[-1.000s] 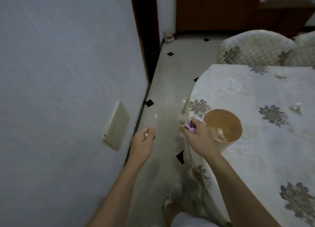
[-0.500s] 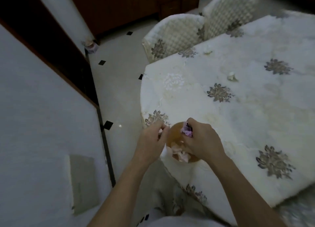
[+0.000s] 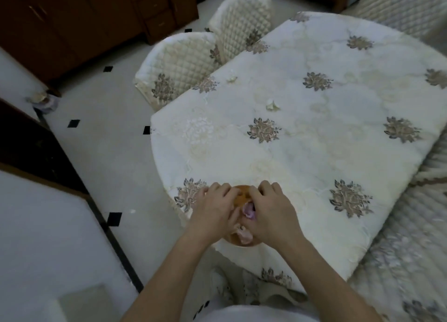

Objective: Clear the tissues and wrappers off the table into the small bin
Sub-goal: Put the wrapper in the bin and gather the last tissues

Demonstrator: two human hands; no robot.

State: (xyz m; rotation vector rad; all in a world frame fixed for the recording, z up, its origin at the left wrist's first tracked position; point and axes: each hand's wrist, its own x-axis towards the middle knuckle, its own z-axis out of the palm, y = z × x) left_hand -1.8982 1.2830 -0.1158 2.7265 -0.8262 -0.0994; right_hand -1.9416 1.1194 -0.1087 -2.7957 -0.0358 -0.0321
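Both hands over small tan round bin [image 3: 239, 196] at lower centre: right hand [image 3: 271, 215] pinches crumpled purple wrapper [image 3: 249, 210], left hand [image 3: 215, 212] curled, grip unclear. Next: release wrapper, fetch crumpled white tissue [image 3: 272, 105] mid-table.

We have a single head-worn view, looking steeply down and forward from above the bench's [image 3: 314, 133] near left corner. Our forearms enter from the bottom edge, close to the lens; chairs [image 3: 179, 62] and floor [image 3: 101, 140] stretch far left.
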